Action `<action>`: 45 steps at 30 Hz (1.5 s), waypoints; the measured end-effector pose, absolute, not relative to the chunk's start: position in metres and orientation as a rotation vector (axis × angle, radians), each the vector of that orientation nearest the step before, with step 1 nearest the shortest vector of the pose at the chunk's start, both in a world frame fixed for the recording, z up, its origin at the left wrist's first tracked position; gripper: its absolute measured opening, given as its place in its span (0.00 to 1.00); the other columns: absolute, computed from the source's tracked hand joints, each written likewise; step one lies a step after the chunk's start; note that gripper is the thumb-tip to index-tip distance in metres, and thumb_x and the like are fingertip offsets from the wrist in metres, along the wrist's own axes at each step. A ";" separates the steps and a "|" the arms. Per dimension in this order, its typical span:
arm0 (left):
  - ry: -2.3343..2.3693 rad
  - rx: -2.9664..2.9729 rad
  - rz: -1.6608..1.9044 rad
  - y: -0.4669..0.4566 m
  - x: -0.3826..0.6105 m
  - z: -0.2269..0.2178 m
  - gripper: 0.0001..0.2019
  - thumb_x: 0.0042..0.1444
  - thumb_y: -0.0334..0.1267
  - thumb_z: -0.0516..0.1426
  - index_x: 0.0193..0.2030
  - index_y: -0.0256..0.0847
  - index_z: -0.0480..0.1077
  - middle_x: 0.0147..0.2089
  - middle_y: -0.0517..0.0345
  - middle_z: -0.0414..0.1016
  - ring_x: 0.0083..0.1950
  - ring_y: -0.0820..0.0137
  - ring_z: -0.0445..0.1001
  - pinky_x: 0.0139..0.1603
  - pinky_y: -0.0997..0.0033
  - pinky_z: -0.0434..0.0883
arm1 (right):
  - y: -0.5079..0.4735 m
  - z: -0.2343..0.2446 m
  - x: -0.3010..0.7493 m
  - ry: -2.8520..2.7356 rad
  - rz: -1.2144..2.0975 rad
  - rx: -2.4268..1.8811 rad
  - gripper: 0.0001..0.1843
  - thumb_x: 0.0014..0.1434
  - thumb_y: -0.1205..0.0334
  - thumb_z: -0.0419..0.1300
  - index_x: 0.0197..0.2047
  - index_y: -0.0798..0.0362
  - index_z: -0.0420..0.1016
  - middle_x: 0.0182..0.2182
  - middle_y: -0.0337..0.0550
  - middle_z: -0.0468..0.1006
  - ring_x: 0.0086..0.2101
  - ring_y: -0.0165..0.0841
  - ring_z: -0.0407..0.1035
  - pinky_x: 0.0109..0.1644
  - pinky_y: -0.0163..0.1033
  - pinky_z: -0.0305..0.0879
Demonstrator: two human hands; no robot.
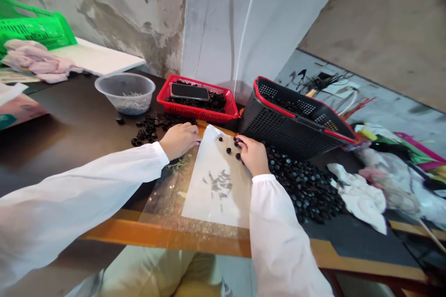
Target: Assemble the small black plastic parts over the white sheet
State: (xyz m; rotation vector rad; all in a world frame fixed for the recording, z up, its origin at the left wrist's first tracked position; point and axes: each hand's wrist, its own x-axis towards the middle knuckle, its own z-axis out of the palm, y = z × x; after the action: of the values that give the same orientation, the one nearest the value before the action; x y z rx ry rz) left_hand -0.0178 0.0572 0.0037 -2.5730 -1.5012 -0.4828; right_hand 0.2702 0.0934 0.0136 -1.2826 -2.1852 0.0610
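My left hand (180,140) rests curled at the left edge of a white sheet (218,181), fingers closed, beside a scatter of small black round parts (149,129). Whatever those fingers hold is hidden. At the sheet's top right corner, my right hand (253,154) pinches down among a few loose black parts (229,150). A small heap of thin grey pins (219,183) lies in the middle of the sheet. A large pile of the same black parts (306,185) spreads to the right of my right hand.
A red basket (181,109) with black parts and a phone (190,91) stands behind the sheet. A black basket (278,125) leans at the right. A clear plastic bowl (124,93), green crate (35,28) and cloths (358,195) surround the work area.
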 end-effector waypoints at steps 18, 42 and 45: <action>-1.274 -2.502 -0.974 0.028 -0.023 0.014 0.12 0.70 0.40 0.53 0.50 0.40 0.75 0.46 0.51 0.81 0.45 0.62 0.77 0.44 0.65 0.70 | 0.089 0.011 0.267 -2.321 0.002 -1.184 0.27 0.60 0.76 0.57 0.61 0.50 0.75 0.62 0.50 0.74 0.60 0.45 0.68 0.69 0.60 0.59; -1.783 -2.660 -1.923 0.030 -0.022 0.001 0.13 0.57 0.47 0.65 0.42 0.40 0.78 0.39 0.56 0.83 0.35 0.70 0.80 0.39 0.73 0.78 | 0.045 0.028 0.229 -2.602 0.538 -0.699 0.07 0.61 0.72 0.65 0.36 0.50 0.80 0.35 0.39 0.83 0.39 0.34 0.74 0.47 0.40 0.68; -1.731 -2.697 -1.902 0.027 -0.022 0.005 0.11 0.59 0.45 0.63 0.43 0.40 0.78 0.39 0.55 0.83 0.35 0.70 0.80 0.38 0.73 0.78 | 0.037 0.030 0.224 -2.369 0.492 -0.759 0.05 0.62 0.69 0.65 0.39 0.49 0.79 0.36 0.39 0.83 0.37 0.33 0.75 0.46 0.39 0.69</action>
State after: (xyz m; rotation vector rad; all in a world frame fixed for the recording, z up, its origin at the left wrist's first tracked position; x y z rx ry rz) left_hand -0.0217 0.0270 0.0046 -2.6973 -1.7306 -1.9015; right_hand 0.2238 0.0372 0.0303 -0.7589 -2.3686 0.4920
